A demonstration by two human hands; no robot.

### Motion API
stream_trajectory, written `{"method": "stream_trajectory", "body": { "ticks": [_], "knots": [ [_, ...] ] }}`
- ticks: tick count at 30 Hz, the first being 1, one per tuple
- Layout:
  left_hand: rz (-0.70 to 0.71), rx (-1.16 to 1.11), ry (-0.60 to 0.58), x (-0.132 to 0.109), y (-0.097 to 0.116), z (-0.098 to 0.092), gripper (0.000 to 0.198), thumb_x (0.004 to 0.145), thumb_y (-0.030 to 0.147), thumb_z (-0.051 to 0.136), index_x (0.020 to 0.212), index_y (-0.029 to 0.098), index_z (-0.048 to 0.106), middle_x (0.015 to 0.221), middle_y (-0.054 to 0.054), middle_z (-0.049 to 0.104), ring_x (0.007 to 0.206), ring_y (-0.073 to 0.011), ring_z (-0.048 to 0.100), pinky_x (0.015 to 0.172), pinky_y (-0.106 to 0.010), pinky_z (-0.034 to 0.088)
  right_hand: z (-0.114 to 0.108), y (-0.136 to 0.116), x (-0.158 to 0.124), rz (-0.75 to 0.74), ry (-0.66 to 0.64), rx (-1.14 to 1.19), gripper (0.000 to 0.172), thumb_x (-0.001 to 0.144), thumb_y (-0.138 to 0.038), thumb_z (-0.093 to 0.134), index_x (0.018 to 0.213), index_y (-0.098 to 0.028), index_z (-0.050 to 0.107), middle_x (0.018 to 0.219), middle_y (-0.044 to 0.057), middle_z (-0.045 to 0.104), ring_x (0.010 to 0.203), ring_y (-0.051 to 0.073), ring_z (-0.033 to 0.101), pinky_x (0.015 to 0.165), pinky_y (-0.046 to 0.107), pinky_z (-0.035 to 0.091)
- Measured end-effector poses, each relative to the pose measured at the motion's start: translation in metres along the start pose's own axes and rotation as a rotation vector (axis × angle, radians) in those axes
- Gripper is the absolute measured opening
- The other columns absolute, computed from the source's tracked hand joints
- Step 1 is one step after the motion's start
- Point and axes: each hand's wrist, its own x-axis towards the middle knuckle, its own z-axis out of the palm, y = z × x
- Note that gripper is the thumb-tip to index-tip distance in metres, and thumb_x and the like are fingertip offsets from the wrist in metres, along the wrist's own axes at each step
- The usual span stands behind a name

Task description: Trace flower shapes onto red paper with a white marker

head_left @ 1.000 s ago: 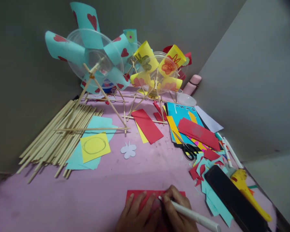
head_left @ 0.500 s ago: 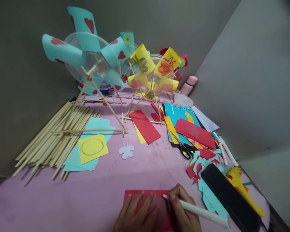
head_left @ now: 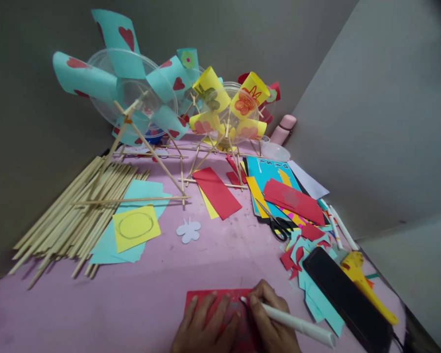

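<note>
At the near edge of the table, a red piece of paper [head_left: 194, 297] lies under both hands. My left hand [head_left: 206, 321] rests on it with the fingers spread and flat. In my right hand [head_left: 266, 314] is a white marker pen [head_left: 297, 323], its tip touching the paper near the far edge. Part of the paper is hidden by the hands and the lower frame edge. Beyond it lies a white butterfly-shaped cutout [head_left: 188, 231].
Bamboo sticks [head_left: 69, 211] and blue paper with a yellow sheet [head_left: 136, 228] lie left. Paper pinwheels on stick stands [head_left: 130, 83] stand behind. Scissors [head_left: 279, 226], paper scraps, a black phone [head_left: 347, 299] and a yellow glue gun [head_left: 367, 284] lie right.
The whole view has shifted slightly, so things sit a little further left. The marker in my right hand has moved slightly left along the red paper. My left hand stays flat.
</note>
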Motion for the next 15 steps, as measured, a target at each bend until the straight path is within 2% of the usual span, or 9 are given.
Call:
{"method": "stream_trajectory", "body": {
  "ticks": [6,9,13,15],
  "knots": [
    [-0.011,-0.041,0.001,0.0028,-0.0011,-0.0005,0.028,0.095,0.045,0.040,0.107,0.035,0.063,0.108,0.006,0.066,0.094,-0.0228,0.055,0.082,-0.038,0.038,-0.0004,0.0045,0.0010,0.003,0.005,0.057,0.031,0.088,-0.043,0.045,0.064,-0.023,0.042,0.051,-0.008,0.032,0.047,0.012,0.029,0.046,0.026,0.020],
    [-0.026,-0.057,0.010,0.0032,-0.0022,-0.0019,0.028,0.096,0.042,0.039,0.105,0.035,0.064,0.107,0.006,0.066,0.095,-0.0231,0.054,0.083,-0.039,0.036,-0.0011,0.0061,0.0020,-0.001,0.051,0.075,0.031,0.086,-0.042,0.048,0.062,-0.023,0.042,0.051,-0.008,0.034,0.049,0.012,0.032,0.048,0.025,0.022],
    [0.032,-0.042,-0.004,0.0035,-0.0027,-0.0011,0.028,0.096,0.040,0.039,0.107,0.034,0.063,0.110,0.006,0.066,0.098,-0.0232,0.052,0.084,-0.039,0.035,-0.0011,0.0053,0.0030,0.072,0.067,0.151,0.031,0.085,-0.041,0.049,0.062,-0.023,0.042,0.051,-0.009,0.033,0.047,0.011,0.029,0.046,0.024,0.023],
    [0.001,-0.048,0.016,0.0037,-0.0006,0.0010,0.028,0.096,0.040,0.038,0.104,0.035,0.064,0.108,0.006,0.067,0.098,-0.0232,0.052,0.085,-0.039,0.034,-0.0011,0.0041,0.0037,0.103,0.070,0.181,0.030,0.085,-0.041,0.049,0.062,-0.023,0.041,0.050,-0.009,0.033,0.046,0.011,0.029,0.045,0.023,0.025]
  ]
}}
